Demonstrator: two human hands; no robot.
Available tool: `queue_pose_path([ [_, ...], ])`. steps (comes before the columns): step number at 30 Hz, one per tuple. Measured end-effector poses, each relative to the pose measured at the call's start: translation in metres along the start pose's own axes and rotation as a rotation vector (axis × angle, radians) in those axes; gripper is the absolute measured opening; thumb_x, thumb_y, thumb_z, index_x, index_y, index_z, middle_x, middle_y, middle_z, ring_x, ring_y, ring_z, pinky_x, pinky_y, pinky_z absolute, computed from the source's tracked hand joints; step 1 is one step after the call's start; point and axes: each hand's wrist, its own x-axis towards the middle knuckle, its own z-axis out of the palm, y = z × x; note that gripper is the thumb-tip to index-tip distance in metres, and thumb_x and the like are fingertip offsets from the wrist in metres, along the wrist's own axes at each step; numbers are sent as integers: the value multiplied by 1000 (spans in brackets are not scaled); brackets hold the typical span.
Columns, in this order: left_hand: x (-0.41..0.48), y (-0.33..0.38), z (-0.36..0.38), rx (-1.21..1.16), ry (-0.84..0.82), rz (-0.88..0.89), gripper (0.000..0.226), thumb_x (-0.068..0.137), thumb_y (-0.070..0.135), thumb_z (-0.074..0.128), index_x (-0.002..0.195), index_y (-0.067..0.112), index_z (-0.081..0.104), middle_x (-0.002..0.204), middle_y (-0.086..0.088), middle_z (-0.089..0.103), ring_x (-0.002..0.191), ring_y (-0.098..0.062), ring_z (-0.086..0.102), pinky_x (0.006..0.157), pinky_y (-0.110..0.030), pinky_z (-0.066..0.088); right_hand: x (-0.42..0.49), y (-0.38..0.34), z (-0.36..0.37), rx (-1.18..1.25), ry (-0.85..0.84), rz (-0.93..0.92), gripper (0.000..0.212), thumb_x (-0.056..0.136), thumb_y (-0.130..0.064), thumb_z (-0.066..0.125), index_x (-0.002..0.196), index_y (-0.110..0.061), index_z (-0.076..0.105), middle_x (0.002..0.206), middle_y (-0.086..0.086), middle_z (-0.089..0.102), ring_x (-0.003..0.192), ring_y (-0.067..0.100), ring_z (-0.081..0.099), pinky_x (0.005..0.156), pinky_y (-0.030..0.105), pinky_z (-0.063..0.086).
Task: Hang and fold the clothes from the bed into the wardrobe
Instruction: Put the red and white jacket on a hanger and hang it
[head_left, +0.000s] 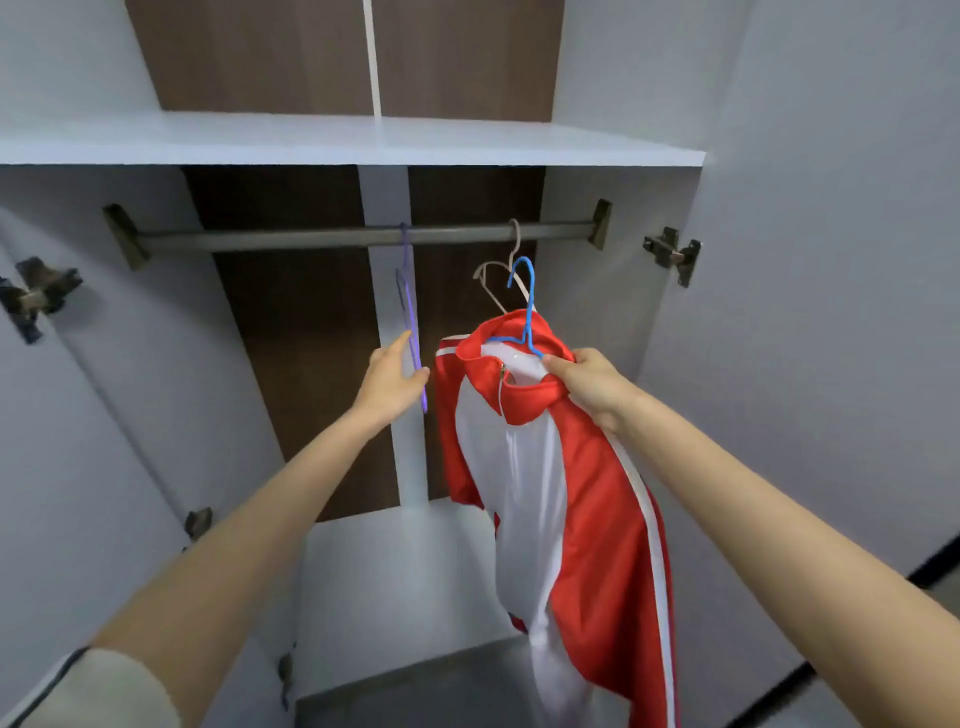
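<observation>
An open wardrobe is seen past two bare forearms. A red and white jacket (576, 493) is held up by the right hand (592, 387), which is closed around the collar and the shoulder of a blue hanger (529, 306) threaded inside it. The blue hook stands just above that hand, below the rail (311, 239) and not yet over it. The rest of the jacket is draped loose beneath the right hand.

The left hand (389, 382) is stretched out to the left of the jacket, apart from it, with the thumb raised and the fingers nearly straight. A purple hanger (410, 322), hooked on the rail above, runs between thumb and fingers; whether it is pinched or only touched cannot be told. A beige hanger (493, 275) is hooked on the rail above the right hand, just behind the blue hook.

The jacket is judged light, soft and smooth, and likely to slide off a thin hanger if tilted. It is best gripped at the collar, with the hanger's neck taken in the same grip, so that cloth and wire are lifted together.
</observation>
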Motion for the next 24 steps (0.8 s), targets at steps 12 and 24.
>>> queue_pose_path([
  [12,122,-38,15,25,-108,6,67,96,22,54,152,23,18,153,-8,25,126,-21,46,91,-22,39,182,-47,57,71,69,-31,14,96,-9,50,85,-11,57,73,5,59,55,12,61,56,24,53],
  [24,174,-85,29,92,-182,190,62,97,22,52,151,20,21,152,-2,28,72,-1,46,77,-15,42,249,-23,108,21,154,85,30,96,-14,52,119,5,54,114,26,63,97,34,63,93,48,51],
])
